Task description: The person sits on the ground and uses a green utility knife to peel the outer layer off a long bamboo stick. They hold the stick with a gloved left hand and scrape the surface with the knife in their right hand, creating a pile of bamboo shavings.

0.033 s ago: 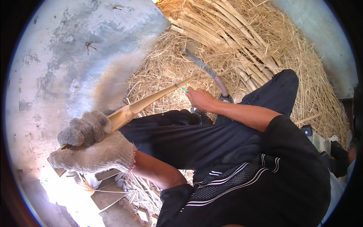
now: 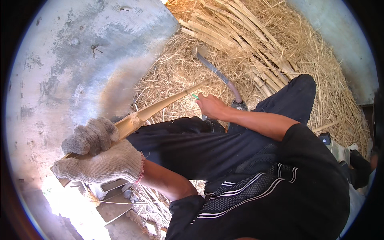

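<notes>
My left hand (image 2: pixel 100 156), in a grey knitted work glove, is wrapped round the near end of a split bamboo piece (image 2: pixel 160 106). Its hollow inner face is turned up, and it slants away to the right, tapering over the straw. A cross wall shows inside it just past my fingers. My bare right hand (image 2: pixel 212 106) is closed on a slim green stick-like thing (image 2: pixel 195 96), mostly hidden in the fingers, its kind unclear. The visible end points at the bamboo's far part, close beside it. Beyond that hand lies a curved blade with a wooden handle (image 2: pixel 235 93).
Straw-like shavings (image 2: pixel 168 60) cover the floor, with a bundle of bamboo strips (image 2: pixel 248 44) at the back. My crossed legs in dark trousers (image 2: pixel 180 148) lie beneath my arms. A pale worn panel (image 2: pixel 80 52) stands at the left. Scraps (image 2: pixel 148 204) lie at lower left.
My right hand with the green thing has drawn back very slightly from the bamboo. The left hand and the bamboo stay in nearly the same place.
</notes>
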{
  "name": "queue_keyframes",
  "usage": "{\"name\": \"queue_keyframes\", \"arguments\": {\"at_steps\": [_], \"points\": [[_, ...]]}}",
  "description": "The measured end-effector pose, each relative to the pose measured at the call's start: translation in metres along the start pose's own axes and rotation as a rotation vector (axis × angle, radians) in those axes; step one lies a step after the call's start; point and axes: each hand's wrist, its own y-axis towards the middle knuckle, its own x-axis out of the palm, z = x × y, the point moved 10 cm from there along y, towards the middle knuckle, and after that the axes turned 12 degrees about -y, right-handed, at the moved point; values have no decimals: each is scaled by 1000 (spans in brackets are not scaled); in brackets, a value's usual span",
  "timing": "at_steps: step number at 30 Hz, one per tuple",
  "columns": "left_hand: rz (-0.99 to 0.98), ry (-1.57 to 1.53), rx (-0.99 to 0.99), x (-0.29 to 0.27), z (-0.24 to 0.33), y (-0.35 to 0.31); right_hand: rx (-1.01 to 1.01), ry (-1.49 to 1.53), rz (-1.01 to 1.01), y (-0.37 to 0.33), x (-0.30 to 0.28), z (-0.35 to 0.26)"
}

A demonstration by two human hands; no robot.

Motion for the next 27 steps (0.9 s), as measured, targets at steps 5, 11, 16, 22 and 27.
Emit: {"name": "queue_keyframes", "arguments": {"at_steps": [5, 11, 16, 22, 27], "points": [[-4, -73, -32, 4, -1, -2, -30, -4, -14, 7, 9, 3], [-92, -69, -62, 19, 0, -8, 120, -75, 7, 25, 30, 72], [-38, -21, -23, 9, -1, -4, 30, 54, -139, 21, 12, 23], [-202, -183, -86, 21, -7, -10, 210, -98, -123, 64, 69, 125], [-341, -264, -110, 24, -9, -15, 237, -198, -75, 75, 75, 149]]}}
